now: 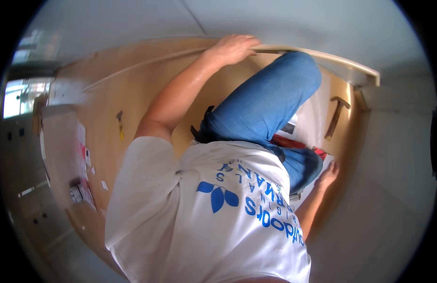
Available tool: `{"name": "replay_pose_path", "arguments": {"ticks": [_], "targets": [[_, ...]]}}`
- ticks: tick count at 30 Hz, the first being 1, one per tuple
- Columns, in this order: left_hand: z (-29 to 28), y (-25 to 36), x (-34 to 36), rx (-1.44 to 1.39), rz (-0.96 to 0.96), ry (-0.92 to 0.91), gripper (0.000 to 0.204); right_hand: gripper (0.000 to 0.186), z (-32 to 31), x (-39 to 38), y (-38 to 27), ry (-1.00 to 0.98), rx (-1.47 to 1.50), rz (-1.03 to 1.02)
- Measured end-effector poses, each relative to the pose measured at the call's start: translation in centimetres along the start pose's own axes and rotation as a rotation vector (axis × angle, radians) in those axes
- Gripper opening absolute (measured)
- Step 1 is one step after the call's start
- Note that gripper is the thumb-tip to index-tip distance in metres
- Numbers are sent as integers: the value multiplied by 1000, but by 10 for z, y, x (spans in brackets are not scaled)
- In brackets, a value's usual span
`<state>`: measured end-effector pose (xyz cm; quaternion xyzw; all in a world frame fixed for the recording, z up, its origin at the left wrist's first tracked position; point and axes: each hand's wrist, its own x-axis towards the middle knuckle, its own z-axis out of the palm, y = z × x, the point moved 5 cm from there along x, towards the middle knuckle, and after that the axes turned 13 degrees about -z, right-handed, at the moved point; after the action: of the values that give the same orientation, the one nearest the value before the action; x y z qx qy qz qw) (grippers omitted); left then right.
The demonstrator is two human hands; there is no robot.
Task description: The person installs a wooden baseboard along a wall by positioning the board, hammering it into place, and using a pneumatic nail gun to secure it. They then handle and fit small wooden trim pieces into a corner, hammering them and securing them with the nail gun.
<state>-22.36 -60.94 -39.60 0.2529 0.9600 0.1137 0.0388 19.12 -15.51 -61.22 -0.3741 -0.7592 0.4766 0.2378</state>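
Note:
My left hand (235,48) reaches forward to a long pale wood-coloured strip (339,59) by the grey wall. Its fingers are bent over the strip's upper edge. Down at the right, my right hand (328,175) is low beside my bent knee, at the edge of a white sheet-like surface. How its fingers are placed is too small to make out. Close to it lies a small red and black item (319,152). A hammer (337,118) with a wooden handle lies on the floor ahead of the right hand.
A second hammer (120,124) with a yellow handle lies on the wood-coloured floor (147,101) at the left. Farther left are a brown board (60,137), paper scraps (104,185) and a roll-like item (76,193). Grey walls (393,137) close in ahead and right.

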Motion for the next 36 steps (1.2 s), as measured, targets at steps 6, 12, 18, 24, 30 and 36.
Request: {"name": "replay_pose_path", "arguments": {"ticks": [6, 12, 18, 24, 30, 36], "targets": [[-33, 10, 12, 64, 50, -28, 30, 52, 83, 48, -284, -94, 192, -819], [-42, -2, 16, -78, 66, -79, 35, 56, 162, 25, -451, 1, -424, -1606], [-9, -3, 36, -64, 149, 97, 34, 28, 273, 120, -411, -575, -791, -1465], [56, -199, -50, -37, -282, 9, 42, 19, 284, 162, -361, -627, -762, -1393], [126, -379, -112, -70, -575, -33, 27, 17, 253, 190, -277, -800, -608, -1212], [146, -380, -72, 31, -492, -61, 24, 10, 292, 200, -265, -817, -721, -1070]]}}
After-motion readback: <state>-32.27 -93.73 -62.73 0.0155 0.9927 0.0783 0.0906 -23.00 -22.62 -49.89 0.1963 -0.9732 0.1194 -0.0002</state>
